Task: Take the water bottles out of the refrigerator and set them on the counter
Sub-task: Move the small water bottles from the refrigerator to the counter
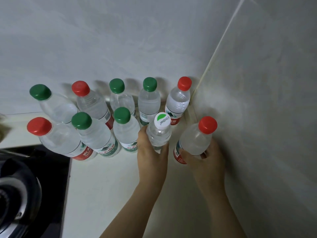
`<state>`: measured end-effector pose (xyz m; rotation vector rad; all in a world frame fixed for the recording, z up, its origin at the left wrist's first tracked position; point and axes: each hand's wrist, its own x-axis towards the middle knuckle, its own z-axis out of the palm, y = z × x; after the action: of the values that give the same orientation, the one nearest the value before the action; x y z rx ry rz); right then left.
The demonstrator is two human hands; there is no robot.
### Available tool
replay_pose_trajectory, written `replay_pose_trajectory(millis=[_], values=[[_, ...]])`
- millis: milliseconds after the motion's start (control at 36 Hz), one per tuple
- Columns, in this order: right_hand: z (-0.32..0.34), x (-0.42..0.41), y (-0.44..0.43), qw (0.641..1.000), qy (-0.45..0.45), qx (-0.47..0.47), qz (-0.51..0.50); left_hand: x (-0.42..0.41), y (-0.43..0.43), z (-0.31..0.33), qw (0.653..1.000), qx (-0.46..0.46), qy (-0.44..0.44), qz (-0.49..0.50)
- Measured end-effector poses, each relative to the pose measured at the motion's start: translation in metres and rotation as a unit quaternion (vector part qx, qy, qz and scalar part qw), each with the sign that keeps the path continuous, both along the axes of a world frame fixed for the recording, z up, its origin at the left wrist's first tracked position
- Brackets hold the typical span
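The pale wall (120, 40) runs along behind both hands, and a second wall (265, 100) stands just to the right of the right hand. Under the hands lies the cream counter (106, 177), and well off to the left of the left hand sits a black cooktop (34, 165).

Beyond and to the left of the left hand, eight standing bottles (92, 134) are grouped upright on the counter in two loose rows, five at the back against the wall and three nearer. Five have green caps and three have red.

The right hand (205, 162) has its fingers curled round the lower body of a red-capped bottle (195, 141), which stands close to the side wall. The left hand (151, 157) is wrapped the same way round a white-capped bottle (158, 136), thumb on the left, fingers round the right. The two held bottles stand near each other, just in front of the back row's right end. From here I cannot tell whether their bases touch the counter.
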<state>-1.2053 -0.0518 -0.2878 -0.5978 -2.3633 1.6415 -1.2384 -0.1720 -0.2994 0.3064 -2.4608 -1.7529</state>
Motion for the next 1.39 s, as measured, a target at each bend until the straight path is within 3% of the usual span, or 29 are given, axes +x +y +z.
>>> replay_pose_trajectory(millis=[639,972,1389], values=[[-0.018,-0.025,-0.004,0.999,0.033,-0.001,0.006,-0.007,0.007,0.000,0.999,0.003,0.048,0.008],[-0.019,-0.046,-0.007,0.999,0.027,0.023,-0.004,-0.007,0.006,0.000,0.999,-0.024,0.030,0.001],[-0.008,-0.042,-0.003,0.999,-0.035,-0.009,0.040,-0.009,0.007,0.012,0.996,-0.073,-0.057,0.006]])
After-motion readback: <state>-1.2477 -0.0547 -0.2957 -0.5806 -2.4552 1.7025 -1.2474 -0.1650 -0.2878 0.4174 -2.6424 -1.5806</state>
